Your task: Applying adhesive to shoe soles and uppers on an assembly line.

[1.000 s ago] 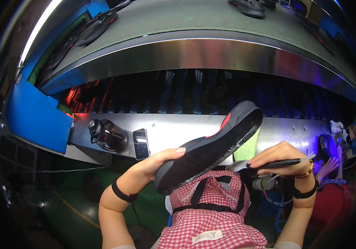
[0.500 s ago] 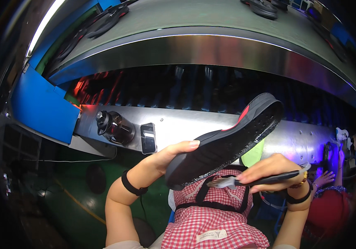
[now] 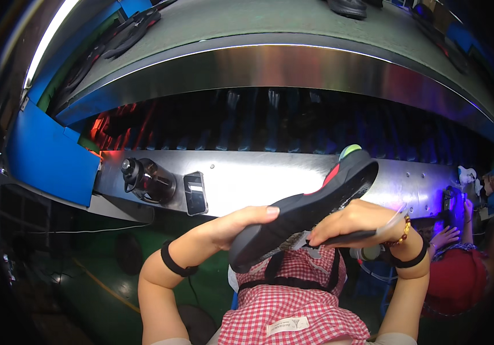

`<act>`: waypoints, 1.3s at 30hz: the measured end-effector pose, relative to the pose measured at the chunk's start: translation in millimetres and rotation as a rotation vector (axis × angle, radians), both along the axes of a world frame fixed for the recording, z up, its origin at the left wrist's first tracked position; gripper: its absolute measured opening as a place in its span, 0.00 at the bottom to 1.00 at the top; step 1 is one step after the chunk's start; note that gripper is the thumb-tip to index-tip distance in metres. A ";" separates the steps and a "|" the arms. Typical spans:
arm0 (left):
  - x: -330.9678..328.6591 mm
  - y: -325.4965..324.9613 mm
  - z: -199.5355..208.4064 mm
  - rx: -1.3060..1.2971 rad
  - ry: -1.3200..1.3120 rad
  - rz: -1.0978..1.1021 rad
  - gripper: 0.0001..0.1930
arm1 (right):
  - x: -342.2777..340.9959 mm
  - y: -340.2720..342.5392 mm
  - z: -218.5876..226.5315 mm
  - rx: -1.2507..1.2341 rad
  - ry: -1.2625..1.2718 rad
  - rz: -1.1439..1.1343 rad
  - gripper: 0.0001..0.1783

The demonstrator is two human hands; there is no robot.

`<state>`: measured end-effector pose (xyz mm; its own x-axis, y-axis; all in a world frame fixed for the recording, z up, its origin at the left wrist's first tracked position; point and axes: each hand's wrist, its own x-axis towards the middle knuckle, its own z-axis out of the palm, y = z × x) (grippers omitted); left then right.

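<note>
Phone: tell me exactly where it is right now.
In the head view, the phone lies left of centre on the metal ledge, just to the right of the dark bottle.

Matt-sided shoe (image 3: pixel 296 214); smooth, glossy metal ledge (image 3: pixel 247 179); cloth apron (image 3: pixel 258 307); shiny, plastic-looking bottle (image 3: pixel 157 181)

Black-and-red shoe (image 3: pixel 296 220), red-and-white checked apron (image 3: pixel 278 302), green floor (image 3: pixel 94 253)
</note>
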<state>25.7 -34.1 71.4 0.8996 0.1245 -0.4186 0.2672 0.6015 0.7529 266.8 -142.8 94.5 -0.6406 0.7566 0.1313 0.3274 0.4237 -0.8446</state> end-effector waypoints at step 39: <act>14.5 -14.2 -53.4 -0.445 -0.316 0.240 0.28 | -27.8 -37.6 -53.9 -0.073 0.414 -0.548 0.10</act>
